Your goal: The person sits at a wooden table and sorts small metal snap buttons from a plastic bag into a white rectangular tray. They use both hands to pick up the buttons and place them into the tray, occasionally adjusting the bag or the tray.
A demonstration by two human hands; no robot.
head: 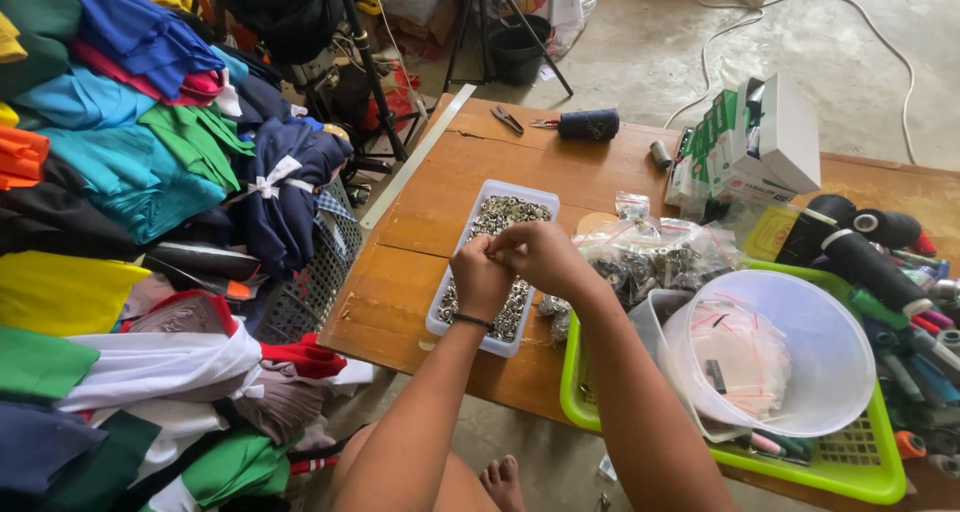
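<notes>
My left hand (481, 277) and my right hand (541, 255) meet fingertip to fingertip above a long white tray (470, 227) filled with several small silver metal fasteners (505, 213). The fingers of both hands pinch together on something tiny; it is too small to make out. A dark band circles my left wrist. The tray lies on a low wooden table (420, 242), lengthwise away from me.
Clear bags of metal parts (660, 257) lie right of the tray. A green basket (850, 462) holds a clear plastic tub (770, 357) and thread spools (880, 262). Boxes (750, 142), scissors (507, 120) and a dark spool (588, 124) sit at the far edge. Heaped coloured garments (130, 192) fill the left.
</notes>
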